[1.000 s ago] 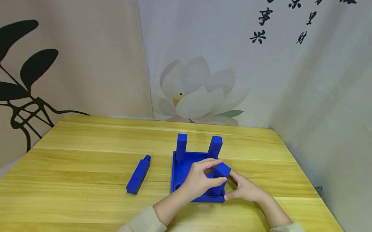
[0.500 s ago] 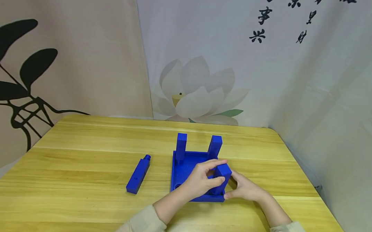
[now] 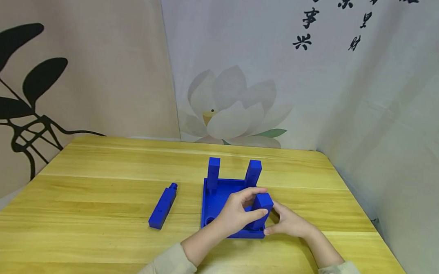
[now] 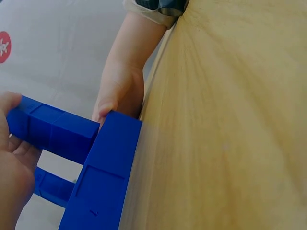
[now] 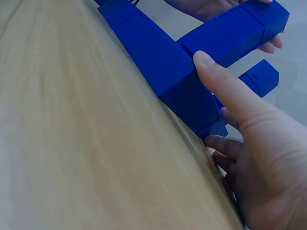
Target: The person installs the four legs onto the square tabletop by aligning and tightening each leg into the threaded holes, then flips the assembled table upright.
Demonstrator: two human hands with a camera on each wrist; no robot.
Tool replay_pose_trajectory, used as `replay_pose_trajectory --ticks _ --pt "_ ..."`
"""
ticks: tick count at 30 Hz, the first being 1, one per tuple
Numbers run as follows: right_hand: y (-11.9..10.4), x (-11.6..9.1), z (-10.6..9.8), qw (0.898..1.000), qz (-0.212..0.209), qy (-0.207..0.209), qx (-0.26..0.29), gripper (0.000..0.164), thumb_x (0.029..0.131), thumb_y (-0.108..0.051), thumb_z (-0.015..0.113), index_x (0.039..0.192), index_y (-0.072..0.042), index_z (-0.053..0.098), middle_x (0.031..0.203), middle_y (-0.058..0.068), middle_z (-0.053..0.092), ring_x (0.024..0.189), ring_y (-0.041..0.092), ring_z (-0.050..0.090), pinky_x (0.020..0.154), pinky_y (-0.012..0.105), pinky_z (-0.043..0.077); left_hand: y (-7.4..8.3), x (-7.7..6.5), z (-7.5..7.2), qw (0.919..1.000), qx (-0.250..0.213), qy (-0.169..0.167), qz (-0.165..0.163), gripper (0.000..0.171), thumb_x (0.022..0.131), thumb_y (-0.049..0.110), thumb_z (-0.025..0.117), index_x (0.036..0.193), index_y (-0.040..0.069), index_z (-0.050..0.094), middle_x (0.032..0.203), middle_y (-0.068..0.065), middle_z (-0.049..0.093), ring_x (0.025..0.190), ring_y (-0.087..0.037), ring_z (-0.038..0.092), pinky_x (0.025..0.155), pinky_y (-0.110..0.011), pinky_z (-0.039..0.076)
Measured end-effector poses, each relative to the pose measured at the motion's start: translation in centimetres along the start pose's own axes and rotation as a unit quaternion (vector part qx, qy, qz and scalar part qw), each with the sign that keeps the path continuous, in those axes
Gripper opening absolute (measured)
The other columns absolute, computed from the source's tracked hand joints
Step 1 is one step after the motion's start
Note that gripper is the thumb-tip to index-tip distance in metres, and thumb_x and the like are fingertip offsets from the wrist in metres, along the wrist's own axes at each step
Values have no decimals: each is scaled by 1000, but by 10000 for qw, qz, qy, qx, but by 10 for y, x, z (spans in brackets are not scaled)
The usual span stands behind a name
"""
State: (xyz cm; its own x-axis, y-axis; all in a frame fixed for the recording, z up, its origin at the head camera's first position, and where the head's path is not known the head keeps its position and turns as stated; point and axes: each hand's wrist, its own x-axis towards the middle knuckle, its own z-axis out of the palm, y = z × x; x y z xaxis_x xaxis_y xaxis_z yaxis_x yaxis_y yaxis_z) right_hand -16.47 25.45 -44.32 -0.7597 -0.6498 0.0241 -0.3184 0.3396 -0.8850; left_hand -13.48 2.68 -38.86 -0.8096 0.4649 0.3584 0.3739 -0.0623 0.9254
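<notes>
Hands (image 3: 236, 212) (image 3: 291, 223) curl, left round post (image 3: 263, 203), right round tray (image 3: 222, 201), at wooden table (image 3: 102, 213) before printed cloth (image 3: 241, 48).

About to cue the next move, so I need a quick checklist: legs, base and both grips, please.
1. Left grip holds near-right leg: ok.
2. Right grip on blue base, near-right corner: ok.
3. Far-left leg and far-right leg standing: ok.
4. Near-right leg fully seated: cannot tell, its foot is hidden.
5. Near-left socket filled: not ok, no leg there.
6. Loose leg fitted: not ok, lying on table.

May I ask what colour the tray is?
The tray is blue, clearest in the head view.
</notes>
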Motion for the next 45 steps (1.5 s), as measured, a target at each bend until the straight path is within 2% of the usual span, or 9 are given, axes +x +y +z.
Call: replay_pose_trajectory --ticks 3,8,10,15,18,26,32,39,45 --pt "0 0 0 10000 16 -29 -12 87 79 -13 80 150 -15 29 151 5 34 139 30 22 111 52 14 -2 0 0 9999 -50 109 -12 48 84 -3 71 129 3 56 124 -12 61 107 -18 61 92 -29 48" --pt "0 -1 -1 10000 -27 -65 16 85 79 -12 79 149 -17 31 149 3 36 138 28 25 109 26 20 -7 -1 0 9997 -64 218 106 42 84 5 74 124 7 60 117 -5 65 103 -12 62 90 -28 49" --pt "1 -1 -1 10000 -44 -41 -33 85 79 -12 80 149 -19 32 149 3 36 138 29 26 110 30 20 -8 -2 0 9996 -55 200 207 40 86 7 72 124 6 61 115 -4 65 104 -13 62 91 -28 49" --pt "2 0 -1 9999 -52 6 -109 87 77 -13 81 149 -22 33 149 3 36 138 30 25 108 57 13 -6 -2 0 9995 -46 58 322 37 90 8 68 126 5 59 113 -4 66 105 -13 61 93 -28 47" --pt "2 0 -1 9999 -48 4 -91 87 77 -14 81 149 -22 33 149 5 36 138 31 23 107 62 11 -4 -2 0 9996 -73 0 255 36 91 5 66 126 4 58 112 -5 66 105 -14 61 94 -29 47" --pt "0 0 -1 9999 10 55 -87 87 77 -15 81 149 -18 33 151 10 33 139 34 19 107 65 8 -2 -1 1 9996 -45 -165 -229 40 93 0 61 131 3 53 113 -11 64 104 -16 60 95 -32 46" --pt "1 0 -1 10000 -32 22 -52 87 77 -14 81 149 -21 32 151 8 32 139 34 19 108 64 9 -4 -2 -1 9998 -13 -183 -22 45 93 6 63 136 9 51 113 -4 64 105 -13 58 98 -29 42" --pt "1 0 -1 9999 -12 -63 99 84 79 -13 79 149 -22 32 151 5 32 140 31 20 109 60 12 -4 -1 -2 9999 101 96 93 48 87 6 71 133 7 54 121 -3 61 107 -16 58 98 -32 44" --pt "1 1 -1 10000 -68 -49 49 84 79 -12 79 148 -22 33 150 4 34 139 30 22 108 59 13 19 -5 -1 9994 91 341 74 37 85 -1 71 120 -3 59 106 -14 63 99 -22 58 94 -44 46"
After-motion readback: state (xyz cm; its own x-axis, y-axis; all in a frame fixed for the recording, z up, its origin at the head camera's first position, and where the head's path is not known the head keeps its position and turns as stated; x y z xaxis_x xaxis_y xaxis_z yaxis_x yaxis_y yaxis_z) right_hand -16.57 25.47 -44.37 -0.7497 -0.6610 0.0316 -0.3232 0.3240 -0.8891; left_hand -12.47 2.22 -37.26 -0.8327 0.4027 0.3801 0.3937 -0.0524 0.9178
